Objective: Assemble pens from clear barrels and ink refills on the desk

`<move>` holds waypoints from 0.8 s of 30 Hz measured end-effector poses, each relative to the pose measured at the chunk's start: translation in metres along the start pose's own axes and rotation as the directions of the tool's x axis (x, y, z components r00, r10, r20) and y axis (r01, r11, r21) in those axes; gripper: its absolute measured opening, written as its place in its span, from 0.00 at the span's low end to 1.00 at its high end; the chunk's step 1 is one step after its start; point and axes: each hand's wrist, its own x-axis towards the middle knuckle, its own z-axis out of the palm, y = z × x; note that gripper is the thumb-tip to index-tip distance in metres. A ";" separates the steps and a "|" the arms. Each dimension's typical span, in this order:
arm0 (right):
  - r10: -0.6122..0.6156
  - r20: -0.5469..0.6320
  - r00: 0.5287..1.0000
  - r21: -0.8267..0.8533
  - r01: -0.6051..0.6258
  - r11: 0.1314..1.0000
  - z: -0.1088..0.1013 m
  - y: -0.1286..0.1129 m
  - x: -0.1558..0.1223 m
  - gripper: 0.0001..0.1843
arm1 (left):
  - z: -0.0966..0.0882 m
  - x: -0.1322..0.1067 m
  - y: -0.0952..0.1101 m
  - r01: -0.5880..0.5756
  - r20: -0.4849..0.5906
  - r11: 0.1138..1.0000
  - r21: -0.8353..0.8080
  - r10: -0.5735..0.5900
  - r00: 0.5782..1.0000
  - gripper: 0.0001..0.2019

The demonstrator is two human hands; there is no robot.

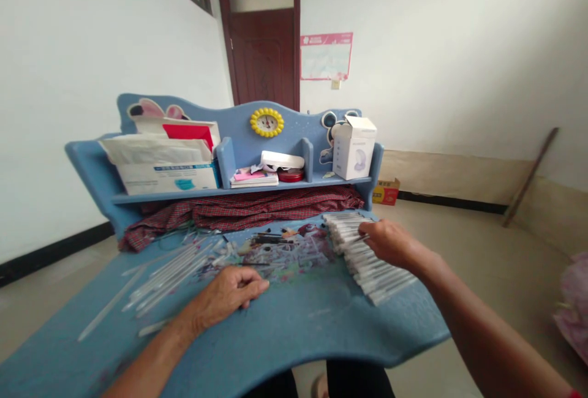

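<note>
My right hand (388,241) is closed in a pinch on a slim pen (361,239), above a row of clear, pen-like sticks (379,278) laid side by side on the right of the blue desk (294,337). My left hand (234,291) rests on the desk with its fingers curled in and the thumb against them. Nothing shows sticking out of it, though its palm is hidden. Left of this hand lie loose clear plastic tubes (168,272). Beyond it, thin black pieces (271,239) and small clear parts are scattered over the desk's printed picture.
Along the back, a shelf (257,188) carries a mask box (179,177), booklets (252,179), a red round tin (291,175) and a white carton (356,148). Checked cloth (257,207) is bunched beneath it. The desk's front edge curves inward near my legs.
</note>
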 end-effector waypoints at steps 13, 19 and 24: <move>0.121 0.061 0.991 0.040 -0.124 0.991 0.029 0.043 -0.002 0.15 | 0.001 0.002 -0.004 0.060 0.036 0.998 0.017 -0.060 0.998 0.19; 0.085 0.084 0.993 -0.039 -0.082 0.996 0.022 0.032 0.021 0.14 | 0.001 0.003 -0.004 0.079 0.051 0.997 -0.003 -0.079 0.996 0.18; 0.072 0.140 0.987 -0.090 -0.060 0.994 0.026 0.028 0.034 0.15 | 0.001 0.002 -0.002 0.079 0.050 0.997 0.002 -0.079 0.996 0.18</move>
